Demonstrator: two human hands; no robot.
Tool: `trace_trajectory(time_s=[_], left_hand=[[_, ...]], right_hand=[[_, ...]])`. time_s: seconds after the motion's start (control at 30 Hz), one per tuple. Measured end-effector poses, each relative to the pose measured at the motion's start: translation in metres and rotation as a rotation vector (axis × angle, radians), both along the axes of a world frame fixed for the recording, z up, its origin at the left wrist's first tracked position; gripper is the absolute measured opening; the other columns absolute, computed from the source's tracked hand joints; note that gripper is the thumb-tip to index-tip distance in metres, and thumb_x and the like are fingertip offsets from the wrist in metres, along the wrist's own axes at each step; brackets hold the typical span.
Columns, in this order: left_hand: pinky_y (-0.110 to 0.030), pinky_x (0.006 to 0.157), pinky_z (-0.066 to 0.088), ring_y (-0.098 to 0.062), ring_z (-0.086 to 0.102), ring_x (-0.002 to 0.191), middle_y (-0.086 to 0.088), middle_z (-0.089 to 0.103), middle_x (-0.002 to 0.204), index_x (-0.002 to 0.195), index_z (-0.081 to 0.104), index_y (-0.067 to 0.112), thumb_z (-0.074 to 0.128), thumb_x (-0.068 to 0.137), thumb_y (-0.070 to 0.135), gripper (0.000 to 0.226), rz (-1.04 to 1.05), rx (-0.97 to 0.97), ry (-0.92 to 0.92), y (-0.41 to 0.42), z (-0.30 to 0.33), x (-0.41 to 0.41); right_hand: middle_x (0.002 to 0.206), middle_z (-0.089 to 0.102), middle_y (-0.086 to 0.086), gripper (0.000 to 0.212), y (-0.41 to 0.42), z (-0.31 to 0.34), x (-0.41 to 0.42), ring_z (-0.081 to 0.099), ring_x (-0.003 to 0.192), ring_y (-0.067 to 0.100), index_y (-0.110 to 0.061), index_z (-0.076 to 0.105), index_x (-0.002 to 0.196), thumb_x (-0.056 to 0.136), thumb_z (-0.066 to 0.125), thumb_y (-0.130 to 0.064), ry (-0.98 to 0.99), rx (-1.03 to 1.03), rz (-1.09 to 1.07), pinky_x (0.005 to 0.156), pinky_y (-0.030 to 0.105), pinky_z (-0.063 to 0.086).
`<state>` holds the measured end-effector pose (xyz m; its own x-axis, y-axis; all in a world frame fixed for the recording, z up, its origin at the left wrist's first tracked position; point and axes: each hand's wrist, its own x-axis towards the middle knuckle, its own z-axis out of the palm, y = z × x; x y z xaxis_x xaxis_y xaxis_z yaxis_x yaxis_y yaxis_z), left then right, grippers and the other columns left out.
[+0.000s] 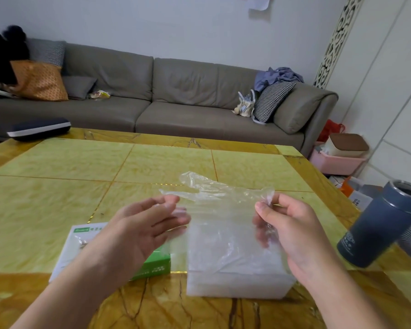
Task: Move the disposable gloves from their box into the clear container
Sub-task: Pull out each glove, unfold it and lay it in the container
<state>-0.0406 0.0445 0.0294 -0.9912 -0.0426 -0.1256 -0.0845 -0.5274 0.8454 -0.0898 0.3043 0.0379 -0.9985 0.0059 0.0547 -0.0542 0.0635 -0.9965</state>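
A thin clear disposable glove (214, 198) is stretched in the air between my hands, above the clear container (235, 281). My right hand (287, 229) pinches the glove's right edge between thumb and forefinger. My left hand (140, 229) has its fingers nearly straight, touching the glove's left side. The white and green glove box (152, 264) lies on the table left of the container, partly hidden under my left hand. The container stands near the table's front edge, with clear film showing inside it.
A dark blue tumbler (380, 224) stands at the table's right edge, close to my right hand. The yellow-green marble table (81, 174) stretches ahead. Behind it is a grey sofa (176, 98) with cushions; a pink bin (337, 162) sits on the floor at right.
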Motion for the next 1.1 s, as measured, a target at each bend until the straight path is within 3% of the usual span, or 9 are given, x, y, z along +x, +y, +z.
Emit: trace_trajectory(time_s=[0.17,0.37,0.5,0.63,0.7,0.77,0.9,1.0,1.1], left_hand=[[-0.035,0.08,0.063,-0.035,0.075,0.09,-0.024,0.072,0.092,0.112,0.067,-0.008,0.076,0.079,-0.003,0.035,0.072,-0.097,0.013,0.0041,-0.0025,0.0028],[-0.036,0.087,0.063,-0.031,0.071,0.086,-0.022,0.069,0.091,0.095,0.07,-0.003,0.067,0.078,-0.003,0.016,0.086,0.071,0.073,-0.0031,0.0009,-0.0003],[-0.035,0.082,0.063,-0.029,0.068,0.084,-0.016,0.065,0.087,0.101,0.07,0.003,0.062,0.074,-0.002,0.029,0.062,0.214,0.071,-0.0006,0.0003,-0.0002],[-0.049,0.095,0.059,-0.035,0.07,0.088,-0.019,0.066,0.092,0.114,0.072,0.0,0.083,0.071,0.018,0.048,0.014,0.236,0.035,0.0022,0.0025,0.0025],[-0.042,0.085,0.063,-0.032,0.071,0.084,-0.019,0.067,0.086,0.114,0.071,-0.004,0.096,0.067,0.019,0.058,0.063,0.122,0.034,0.0047,0.0014,0.0019],[-0.034,0.079,0.063,-0.03,0.071,0.081,-0.021,0.068,0.085,0.118,0.066,-0.007,0.085,0.072,0.009,0.052,0.122,0.055,0.045,0.0057,0.0005,0.0015],[-0.032,0.083,0.062,-0.032,0.071,0.088,-0.025,0.068,0.094,0.104,0.074,0.0,0.097,0.059,0.01,0.052,0.129,0.094,0.107,0.0022,0.0004,0.0026],[-0.033,0.088,0.062,-0.027,0.069,0.084,-0.018,0.064,0.092,0.104,0.07,0.005,0.073,0.076,0.001,0.029,0.12,0.143,0.125,0.0045,0.0016,0.0029],[-0.032,0.082,0.063,-0.025,0.068,0.084,-0.012,0.064,0.088,0.107,0.066,0.008,0.063,0.08,0.0,0.029,0.111,0.213,0.141,0.0049,0.0019,0.0021]], right_hand=[[0.067,0.067,0.011,0.014,-0.0048,-0.0017,-0.0005,0.059,0.053,0.027,0.01,0.064,0.095,0.1,0.066,-0.002,0.013,-0.003,-0.018,0.044,0.034,0.046],[0.067,0.066,0.012,0.016,-0.007,-0.0027,-0.0009,0.057,0.052,0.027,0.01,0.061,0.09,0.1,0.065,-0.001,0.017,0.006,-0.014,0.045,0.035,0.044],[0.068,0.066,0.013,0.016,-0.0086,-0.0049,-0.0015,0.056,0.052,0.028,0.009,0.061,0.089,0.1,0.066,-0.002,0.013,0.014,-0.013,0.045,0.036,0.043],[0.068,0.067,0.014,0.014,-0.0091,-0.0068,-0.0019,0.057,0.05,0.028,0.007,0.063,0.089,0.1,0.066,-0.002,0.022,0.022,-0.012,0.045,0.034,0.044],[0.068,0.067,0.014,0.013,-0.009,-0.0075,-0.002,0.057,0.05,0.028,0.008,0.063,0.09,0.099,0.066,-0.002,0.026,0.02,-0.012,0.045,0.035,0.044],[0.068,0.067,0.014,0.013,-0.0081,-0.0078,-0.0024,0.058,0.051,0.028,0.008,0.064,0.091,0.099,0.066,-0.002,0.033,0.019,-0.016,0.046,0.035,0.044],[0.069,0.068,0.014,0.015,-0.0081,-0.0072,-0.0026,0.057,0.051,0.028,0.009,0.063,0.091,0.099,0.066,-0.002,0.036,0.021,-0.012,0.047,0.036,0.044],[0.069,0.067,0.015,0.016,-0.0102,-0.0088,-0.0022,0.056,0.05,0.028,0.008,0.062,0.088,0.099,0.066,-0.002,0.038,0.022,0.0,0.046,0.035,0.043],[0.068,0.067,0.015,0.015,-0.0116,-0.0103,-0.0022,0.057,0.05,0.028,0.007,0.062,0.087,0.1,0.066,-0.002,0.041,0.024,0.003,0.046,0.033,0.043]])
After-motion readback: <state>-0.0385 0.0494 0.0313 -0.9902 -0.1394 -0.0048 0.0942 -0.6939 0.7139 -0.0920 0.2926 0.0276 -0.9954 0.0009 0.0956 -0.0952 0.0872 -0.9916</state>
